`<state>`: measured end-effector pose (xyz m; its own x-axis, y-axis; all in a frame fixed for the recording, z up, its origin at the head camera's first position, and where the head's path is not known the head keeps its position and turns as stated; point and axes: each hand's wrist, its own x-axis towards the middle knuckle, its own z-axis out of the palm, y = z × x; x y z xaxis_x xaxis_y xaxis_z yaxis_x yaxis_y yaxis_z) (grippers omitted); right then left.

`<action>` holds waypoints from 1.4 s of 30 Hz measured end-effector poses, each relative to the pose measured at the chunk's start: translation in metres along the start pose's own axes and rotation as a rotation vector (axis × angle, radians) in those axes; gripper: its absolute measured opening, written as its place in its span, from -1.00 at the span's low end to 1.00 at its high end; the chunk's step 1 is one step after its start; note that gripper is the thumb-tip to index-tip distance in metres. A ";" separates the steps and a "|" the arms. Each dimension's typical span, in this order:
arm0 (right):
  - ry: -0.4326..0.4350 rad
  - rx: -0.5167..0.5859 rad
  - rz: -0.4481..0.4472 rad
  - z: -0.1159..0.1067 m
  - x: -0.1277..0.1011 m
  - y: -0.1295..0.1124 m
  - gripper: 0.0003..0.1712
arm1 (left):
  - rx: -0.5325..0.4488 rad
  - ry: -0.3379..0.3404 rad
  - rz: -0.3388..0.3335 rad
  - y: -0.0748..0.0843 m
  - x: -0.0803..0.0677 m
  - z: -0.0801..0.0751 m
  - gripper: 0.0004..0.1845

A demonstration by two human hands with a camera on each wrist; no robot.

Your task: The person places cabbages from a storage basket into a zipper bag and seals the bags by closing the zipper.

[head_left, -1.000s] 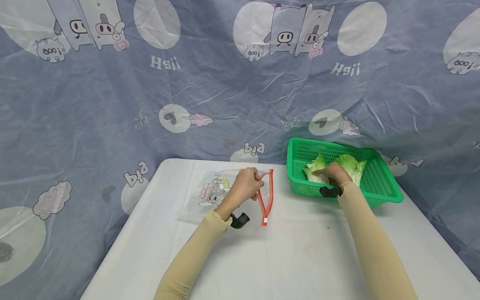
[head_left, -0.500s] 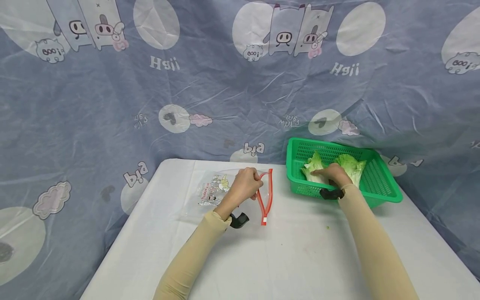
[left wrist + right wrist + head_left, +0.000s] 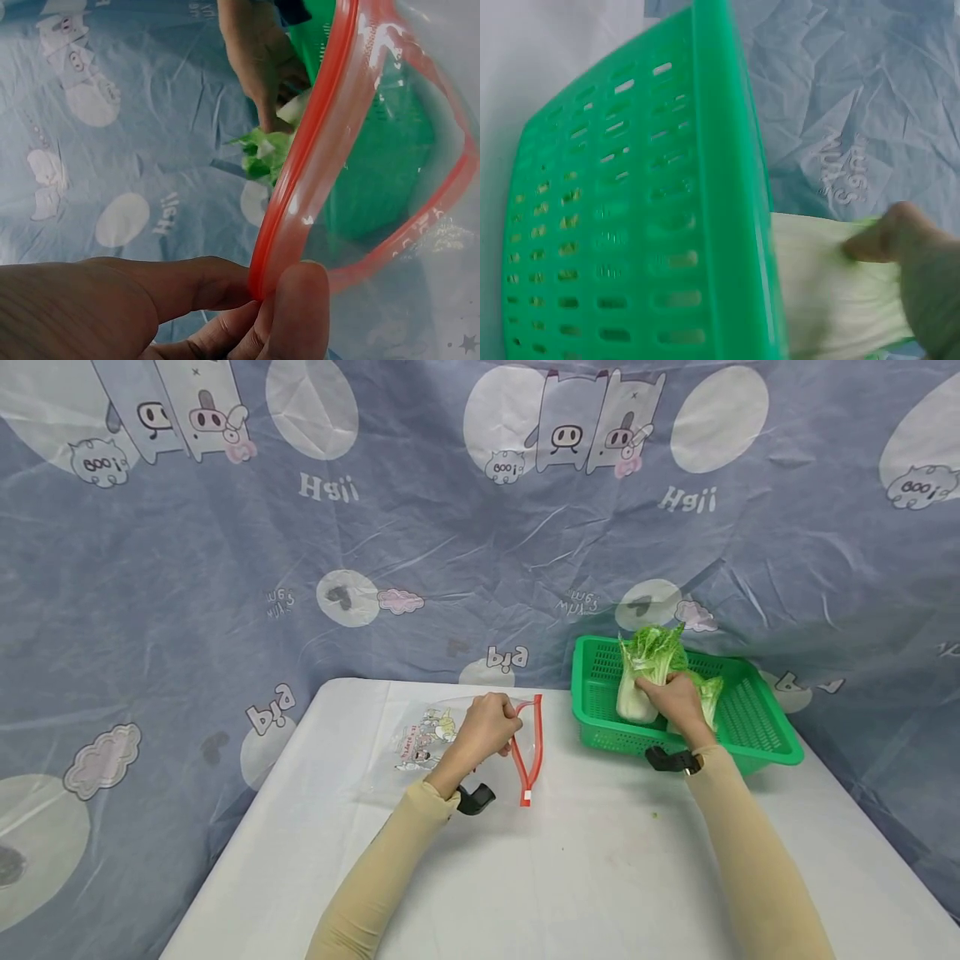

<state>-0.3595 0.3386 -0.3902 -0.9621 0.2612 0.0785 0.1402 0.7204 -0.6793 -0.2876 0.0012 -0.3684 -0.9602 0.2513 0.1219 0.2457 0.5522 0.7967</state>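
Note:
In the head view my left hand [image 3: 487, 724] pinches the red-edged mouth of a clear zip bag [image 3: 422, 739] that lies printed side up on the table. The left wrist view shows thumb and finger on the red zip strip [image 3: 307, 142], the mouth gaping beside them. My right hand [image 3: 678, 702] grips a napa cabbage [image 3: 637, 689], thumb across its pale stalks, leafy end up, over the green basket [image 3: 622, 737]. Up close in the right wrist view, the cabbage's white base [image 3: 817, 285] is partly hidden behind the basket wall. Another cabbage [image 3: 711, 693] lies behind the right hand in the basket.
The basket stands at the table's back right, by the grey-blue cloth backdrop [image 3: 450, 527]. White cloth covers the table [image 3: 600, 893]. A tiny green scrap [image 3: 655, 815] lies in front of the basket.
My right hand has lifted and tipped up the cabbage, its leaves now rising above the basket's back rim. My left hand has stayed on the bag, shifting only slightly.

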 end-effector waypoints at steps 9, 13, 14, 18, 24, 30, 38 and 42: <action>0.183 0.229 -0.011 0.008 -0.021 -0.010 -0.09 | 0.002 0.016 0.005 0.000 0.000 -0.001 -0.88; 0.257 0.298 -0.057 0.014 -0.033 -0.017 -0.15 | 0.010 0.025 0.021 0.000 0.000 0.000 -0.87; 0.269 0.318 -0.075 0.017 -0.036 -0.019 -0.17 | 0.014 0.029 0.026 -0.001 0.001 0.000 -0.87; 0.285 0.378 -0.128 0.028 -0.051 -0.029 -0.21 | 0.017 0.053 0.034 -0.001 0.001 0.000 -0.86; 0.224 0.434 -0.189 0.049 -0.076 -0.044 -0.26 | 0.021 0.072 0.028 -0.001 0.002 0.001 -0.84; 0.154 0.526 -0.251 0.076 -0.094 -0.056 -0.33 | 0.030 0.074 0.041 0.000 0.001 0.000 -0.83; 0.060 0.688 -0.224 0.104 -0.108 -0.062 -0.34 | 0.005 0.099 0.051 0.003 0.001 -0.001 -0.84; -0.019 0.733 -0.202 0.111 -0.111 -0.064 -0.29 | -0.023 0.105 0.049 0.003 0.000 0.000 -0.85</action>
<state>-0.2872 0.1922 -0.4366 -0.9574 0.1537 0.2445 -0.2239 0.1396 -0.9646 -0.2874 0.0027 -0.3657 -0.9560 0.1926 0.2214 0.2909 0.5223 0.8016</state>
